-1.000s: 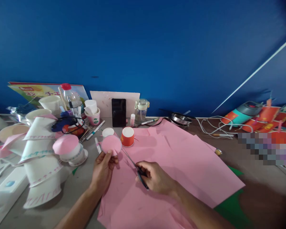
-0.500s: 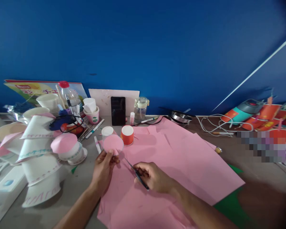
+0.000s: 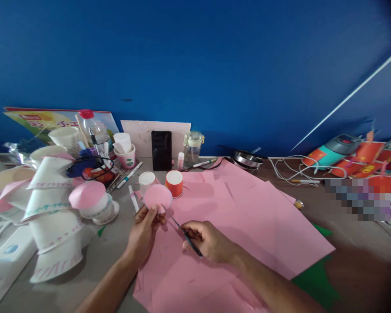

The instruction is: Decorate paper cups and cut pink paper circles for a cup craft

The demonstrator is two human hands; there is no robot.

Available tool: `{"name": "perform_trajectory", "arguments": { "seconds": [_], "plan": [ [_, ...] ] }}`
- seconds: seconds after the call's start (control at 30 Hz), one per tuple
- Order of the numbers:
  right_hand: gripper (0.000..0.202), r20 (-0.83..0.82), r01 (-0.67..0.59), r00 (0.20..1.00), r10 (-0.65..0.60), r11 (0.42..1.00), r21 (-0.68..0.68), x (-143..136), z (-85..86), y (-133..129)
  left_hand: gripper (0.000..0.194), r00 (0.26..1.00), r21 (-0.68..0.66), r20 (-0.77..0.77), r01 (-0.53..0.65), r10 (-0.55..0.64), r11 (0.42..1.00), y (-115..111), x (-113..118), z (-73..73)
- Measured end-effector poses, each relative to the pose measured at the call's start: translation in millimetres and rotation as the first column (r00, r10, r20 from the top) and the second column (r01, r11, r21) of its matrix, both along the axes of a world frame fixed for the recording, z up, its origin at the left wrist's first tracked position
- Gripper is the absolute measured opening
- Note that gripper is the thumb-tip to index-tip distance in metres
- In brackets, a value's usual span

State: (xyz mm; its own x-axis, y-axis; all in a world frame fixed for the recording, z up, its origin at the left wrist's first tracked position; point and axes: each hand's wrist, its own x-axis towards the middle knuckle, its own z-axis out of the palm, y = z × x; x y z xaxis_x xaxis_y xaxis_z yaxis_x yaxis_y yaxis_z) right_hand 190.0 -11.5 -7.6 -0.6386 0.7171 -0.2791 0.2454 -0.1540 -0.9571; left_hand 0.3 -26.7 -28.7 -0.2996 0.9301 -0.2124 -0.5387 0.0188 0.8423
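Between thumb and fingers, my left hand [image 3: 147, 227] pinches a round pink paper disc [image 3: 157, 197] near its lower edge. My right hand [image 3: 208, 241] is closed around the dark handles of scissors [image 3: 189, 242]. Their thin blades point up and left, with the tips close to the disc's lower right edge; whether they touch the paper I cannot tell. Large pink paper sheets [image 3: 247, 217] lie under both hands. Just behind the disc stand a white cup [image 3: 146, 179] and a red paper cup [image 3: 174, 184].
At left are stacked white paper cups [image 3: 52, 221] and a pink-topped cup piece [image 3: 87, 195]. A dark phone [image 3: 161, 151], a glass jar [image 3: 193, 148] and a glue stick [image 3: 180, 161] stand by the blue wall. White cables [image 3: 285, 167] and red cups [image 3: 371, 152] are at right.
My left hand has shifted the pink paper disc slightly to the right. My right hand stays nearly in place with the scissors.
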Motion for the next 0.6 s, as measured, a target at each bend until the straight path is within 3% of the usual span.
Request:
{"name": "perform_trajectory", "arguments": {
  "seconds": [0.6],
  "plan": [
    [0.01,-0.037,0.03,0.999,-0.033,0.997,-0.077,-5.0,6.6,-1.1,0.021,0.999,0.01,-0.025,0.029,-0.029,1.0,-0.8,1.7,-3.9]
  ]
}}
